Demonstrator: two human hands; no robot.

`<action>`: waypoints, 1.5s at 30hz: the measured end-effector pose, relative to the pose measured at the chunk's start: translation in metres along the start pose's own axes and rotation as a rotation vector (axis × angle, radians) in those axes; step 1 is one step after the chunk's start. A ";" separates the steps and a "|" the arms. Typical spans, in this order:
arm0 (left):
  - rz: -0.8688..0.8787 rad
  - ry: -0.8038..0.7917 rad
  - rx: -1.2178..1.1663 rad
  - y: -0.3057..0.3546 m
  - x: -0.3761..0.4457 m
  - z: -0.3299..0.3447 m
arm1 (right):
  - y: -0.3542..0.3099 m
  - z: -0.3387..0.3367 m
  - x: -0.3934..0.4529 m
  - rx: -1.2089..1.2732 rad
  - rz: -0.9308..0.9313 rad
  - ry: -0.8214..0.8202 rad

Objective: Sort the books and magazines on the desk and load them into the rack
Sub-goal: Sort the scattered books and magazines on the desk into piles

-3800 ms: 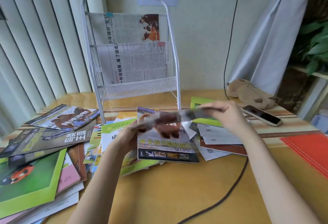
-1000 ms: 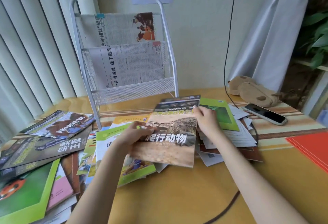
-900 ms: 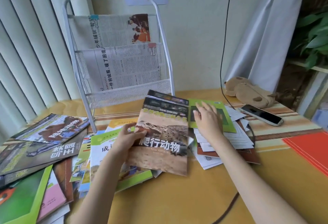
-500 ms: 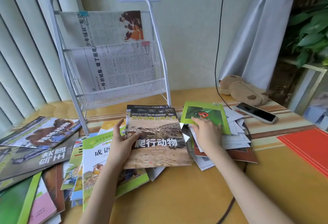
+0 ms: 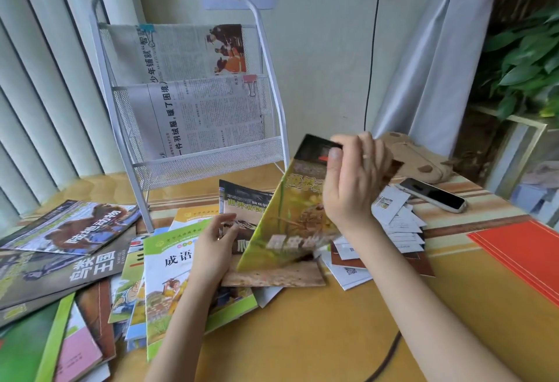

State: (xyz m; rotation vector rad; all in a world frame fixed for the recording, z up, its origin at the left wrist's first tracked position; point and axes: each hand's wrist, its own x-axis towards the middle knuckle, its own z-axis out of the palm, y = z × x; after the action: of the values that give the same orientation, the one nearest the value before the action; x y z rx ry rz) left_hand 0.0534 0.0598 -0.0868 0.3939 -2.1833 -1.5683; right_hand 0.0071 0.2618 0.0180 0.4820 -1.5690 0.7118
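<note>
My right hand (image 5: 351,182) grips the top of a yellow-green magazine (image 5: 290,224) and holds it tilted above the desk. Under it lies a brown reptile book (image 5: 242,203) on a small stack. My left hand (image 5: 211,248) rests on that stack's left edge, with its thumb on the cover. A white wire rack (image 5: 266,58) stands at the back with newspapers (image 5: 205,115) in its two upper pockets. More books and magazines (image 5: 87,263) lie spread over the left of the desk, among them a green-edged book (image 5: 169,279).
White leaflets (image 5: 396,224) are piled to the right of the stack. A phone (image 5: 432,194) and a tan plush toy (image 5: 417,158) lie behind them. A red folder (image 5: 520,248) is at the right edge. A black cable (image 5: 384,357) crosses the wooden desk (image 5: 317,327) in front.
My right hand left the green ladybird booklet in the right pile and has lifted a yellow-green magazine over the stack. My left hand stays at the stack's left edge.
</note>
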 end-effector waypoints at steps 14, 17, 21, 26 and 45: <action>-0.270 -0.275 -0.437 0.031 -0.015 -0.018 | -0.023 0.122 0.028 -0.017 0.197 -0.712; -0.276 -0.225 -0.293 0.021 -0.004 -0.019 | -0.009 0.127 -0.001 0.066 0.310 -0.897; -0.212 -0.148 -0.103 0.017 -0.003 -0.015 | 0.028 0.103 -0.043 -0.116 0.431 -1.108; -0.199 -0.117 -0.074 0.015 -0.001 -0.010 | 0.091 0.050 -0.061 -0.531 0.702 -1.387; -0.145 -0.146 -0.050 0.013 -0.002 -0.013 | 0.081 0.039 -0.037 -0.387 0.350 -1.472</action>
State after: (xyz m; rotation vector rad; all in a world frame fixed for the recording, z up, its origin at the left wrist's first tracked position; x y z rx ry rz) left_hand 0.0615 0.0543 -0.0714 0.4445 -2.2627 -1.7767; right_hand -0.0711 0.2900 -0.0322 0.4399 -3.1479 0.1919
